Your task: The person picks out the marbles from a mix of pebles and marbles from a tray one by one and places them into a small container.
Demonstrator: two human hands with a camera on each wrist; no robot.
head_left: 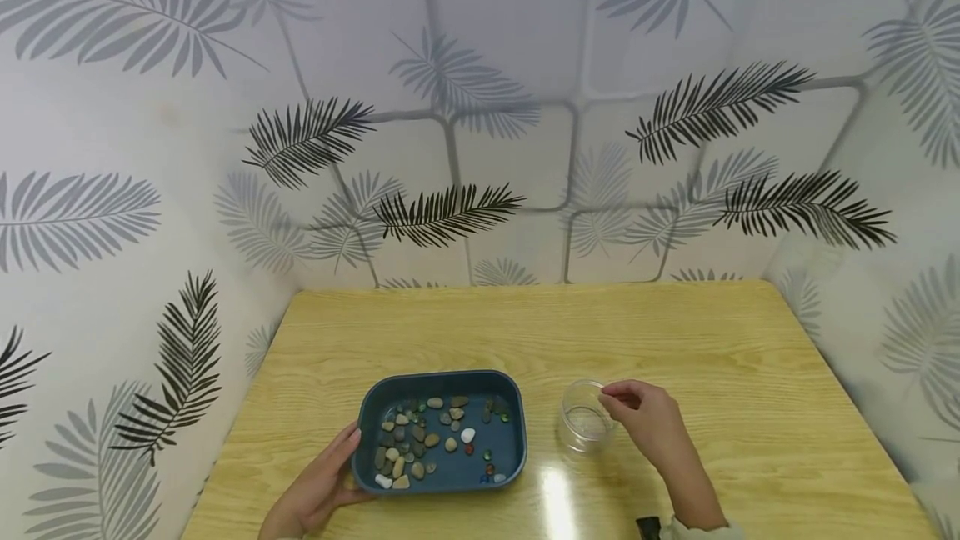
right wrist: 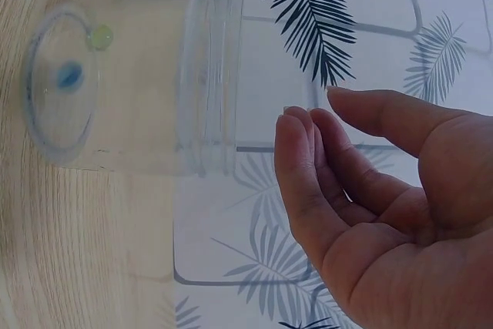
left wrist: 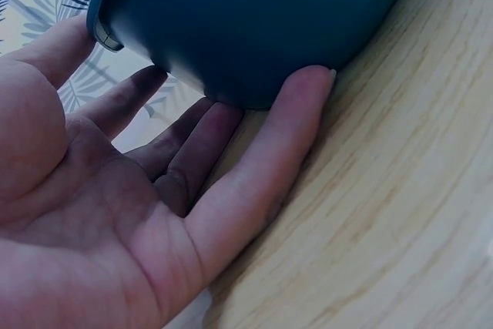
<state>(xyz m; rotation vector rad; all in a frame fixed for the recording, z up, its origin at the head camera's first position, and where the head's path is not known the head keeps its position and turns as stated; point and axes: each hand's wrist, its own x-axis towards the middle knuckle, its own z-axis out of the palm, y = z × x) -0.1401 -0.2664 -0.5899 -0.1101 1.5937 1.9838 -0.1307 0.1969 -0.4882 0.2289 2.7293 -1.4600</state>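
Note:
A dark blue tub (head_left: pixel 442 488) with rounded corners holds pebbles and small coloured glass pieces. My left hand (head_left: pixel 321 477) is at its left side, fingertips touching the outer wall and thumb up at the rim; in the left wrist view the palm stays apart from the wall. To the tub's right stands a clear jar (right wrist: pixel 142 82), without a lid. A green bead (right wrist: pixel 100 37) and a blue piece (right wrist: pixel 69 75) show in its bottom. My right hand (right wrist: pixel 377 190) hovers just past the jar's mouth, fingers loosely bent, with nothing visible between thumb and fingertips.
Both containers stand on a light wood-grain table (head_left: pixel 735 373). A wall (head_left: pixel 510 165) with leaf patterns rises directly behind its far edge. A small black item (head_left: pixel 648 527) lies beside the right sleeve (head_left: pixel 705 530) at the bottom.

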